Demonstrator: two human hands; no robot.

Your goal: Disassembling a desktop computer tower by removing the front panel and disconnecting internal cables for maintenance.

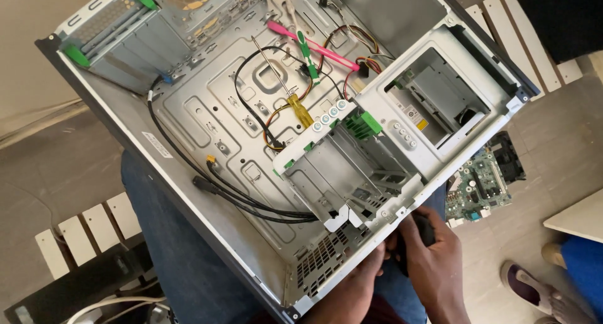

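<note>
— While the open computer case (251, 167) is lying across the lap, what are the hands doing?
— Below its front edge, the right hand (433, 261) is clamping a dark object (426, 228); the left hand's (355, 286) grip, I cannot tell.

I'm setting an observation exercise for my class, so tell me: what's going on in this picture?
A person sits with an opened computer case resting across their lap. Both hands are at its lower edge: the right hand grips a small dark object against the case's front rim, and the left hand sits just beside it, underneath. Inside the case lie a yellow-handled screwdriver, loose cables and an empty drive cage. A removed circuit board lies on the floor.
</note>
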